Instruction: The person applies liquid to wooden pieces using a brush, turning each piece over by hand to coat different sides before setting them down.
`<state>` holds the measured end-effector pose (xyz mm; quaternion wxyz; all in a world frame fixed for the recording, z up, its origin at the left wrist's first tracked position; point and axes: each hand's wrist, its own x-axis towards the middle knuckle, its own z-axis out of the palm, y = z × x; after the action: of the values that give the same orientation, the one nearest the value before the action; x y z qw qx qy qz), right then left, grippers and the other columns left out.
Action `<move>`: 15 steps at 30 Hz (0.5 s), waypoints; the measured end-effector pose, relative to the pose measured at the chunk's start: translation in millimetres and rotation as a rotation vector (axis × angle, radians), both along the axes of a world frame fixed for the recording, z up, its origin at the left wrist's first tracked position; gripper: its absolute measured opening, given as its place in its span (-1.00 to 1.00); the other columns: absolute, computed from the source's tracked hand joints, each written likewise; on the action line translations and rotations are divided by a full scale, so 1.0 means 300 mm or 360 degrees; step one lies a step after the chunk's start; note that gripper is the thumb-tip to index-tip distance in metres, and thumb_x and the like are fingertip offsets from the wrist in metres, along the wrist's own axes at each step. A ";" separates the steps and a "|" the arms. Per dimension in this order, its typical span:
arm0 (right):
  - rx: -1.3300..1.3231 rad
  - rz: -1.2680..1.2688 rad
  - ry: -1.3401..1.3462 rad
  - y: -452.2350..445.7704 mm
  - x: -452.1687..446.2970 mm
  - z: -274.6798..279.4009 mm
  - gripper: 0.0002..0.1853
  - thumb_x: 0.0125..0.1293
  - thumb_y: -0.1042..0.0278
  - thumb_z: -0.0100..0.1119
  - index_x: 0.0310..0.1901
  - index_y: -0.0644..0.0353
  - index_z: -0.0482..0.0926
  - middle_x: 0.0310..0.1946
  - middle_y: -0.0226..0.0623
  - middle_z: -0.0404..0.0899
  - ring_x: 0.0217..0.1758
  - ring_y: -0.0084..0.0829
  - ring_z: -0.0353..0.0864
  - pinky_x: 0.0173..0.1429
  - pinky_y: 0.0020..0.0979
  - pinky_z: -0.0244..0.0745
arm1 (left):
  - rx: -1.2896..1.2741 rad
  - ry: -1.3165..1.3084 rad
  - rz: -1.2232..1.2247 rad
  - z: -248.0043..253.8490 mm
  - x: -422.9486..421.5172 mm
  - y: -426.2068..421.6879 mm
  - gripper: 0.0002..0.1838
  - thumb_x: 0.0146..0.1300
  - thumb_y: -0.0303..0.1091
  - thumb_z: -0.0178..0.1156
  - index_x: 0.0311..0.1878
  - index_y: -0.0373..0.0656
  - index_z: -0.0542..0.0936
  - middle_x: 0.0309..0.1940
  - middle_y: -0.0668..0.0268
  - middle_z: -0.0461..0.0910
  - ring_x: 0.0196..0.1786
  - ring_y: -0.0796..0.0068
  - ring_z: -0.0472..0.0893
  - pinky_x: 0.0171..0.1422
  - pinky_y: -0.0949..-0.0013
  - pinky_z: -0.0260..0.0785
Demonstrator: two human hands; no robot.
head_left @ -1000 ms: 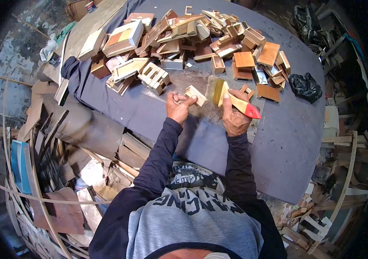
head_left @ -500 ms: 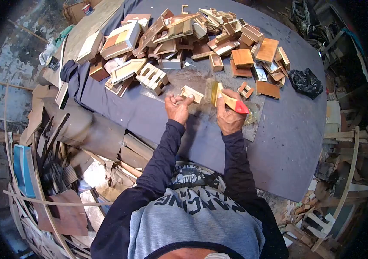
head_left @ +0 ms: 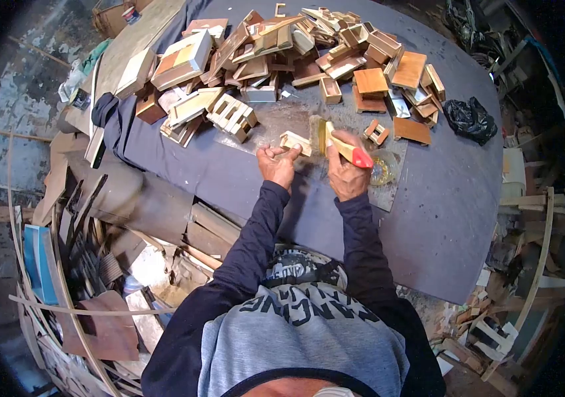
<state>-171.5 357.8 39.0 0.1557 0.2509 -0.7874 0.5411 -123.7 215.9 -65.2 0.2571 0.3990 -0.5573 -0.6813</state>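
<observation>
My left hand (head_left: 277, 164) is closed on a small pale wooden box (head_left: 295, 141), thumb on its near side. In my right hand (head_left: 348, 173) is a paintbrush (head_left: 346, 148) with a pale handle and a red end. Its bristles (head_left: 317, 133) point left and are at the box's right end; whether they touch it I cannot tell. Just right of that hand stands a clear round container (head_left: 383, 168) with yellowish contents. Both hands are above a stained board (head_left: 276, 124) on the dark cloth.
A large heap of small wooden boxes and pieces (head_left: 262, 49) covers the far side of the cloth-covered table (head_left: 441, 218). At right lies a black plastic bag (head_left: 470, 121). A slatted wooden piece (head_left: 232, 118) is left of the board. Scrap wood (head_left: 97, 231) fills the floor at left.
My right hand with the paintbrush has moved left, bringing the bristles to the small box. More of the clear container shows now. My left hand has barely moved.
</observation>
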 end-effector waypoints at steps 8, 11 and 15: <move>-0.0100 0.0055 0.0000 0.011 0.003 -0.004 -0.83 0.23 0.49 0.22 -0.14 0.27 0.58 -0.25 -0.12 0.61 -0.20 -0.13 0.64 -0.08 -0.27 0.53 | 0.0265 -0.0050 -0.0058 0.103 0.020 0.034 -0.10 0.01 -0.37 0.47 0.31 -0.40 0.10 -0.16 0.22 0.45 -0.07 0.39 0.48 0.11 0.32 0.35; -0.0048 -0.0034 0.0040 0.015 -0.014 -0.034 -0.83 0.21 0.50 0.23 -0.14 0.26 0.58 -0.26 -0.13 0.61 -0.22 -0.12 0.64 -0.10 -0.26 0.53 | 0.0119 -0.0020 0.0001 -0.002 0.005 0.013 -0.15 0.07 -0.48 0.44 0.30 -0.37 0.07 -0.35 0.37 0.49 -0.30 0.50 0.57 -0.26 0.42 0.45; -0.0050 0.0004 -0.0005 0.011 -0.006 -0.032 -0.82 0.20 0.50 0.24 -0.14 0.23 0.58 -0.26 -0.15 0.60 -0.21 -0.12 0.65 -0.12 -0.26 0.53 | 0.0311 0.0078 0.0058 0.031 0.007 0.030 -0.14 0.06 -0.46 0.44 0.30 -0.33 0.07 -0.34 0.35 0.51 -0.26 0.47 0.59 -0.18 0.36 0.48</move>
<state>-173.3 361.0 29.2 0.1577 0.2487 -0.7787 0.5540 -121.6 224.7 -55.9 0.2429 0.4154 -0.4745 -0.7371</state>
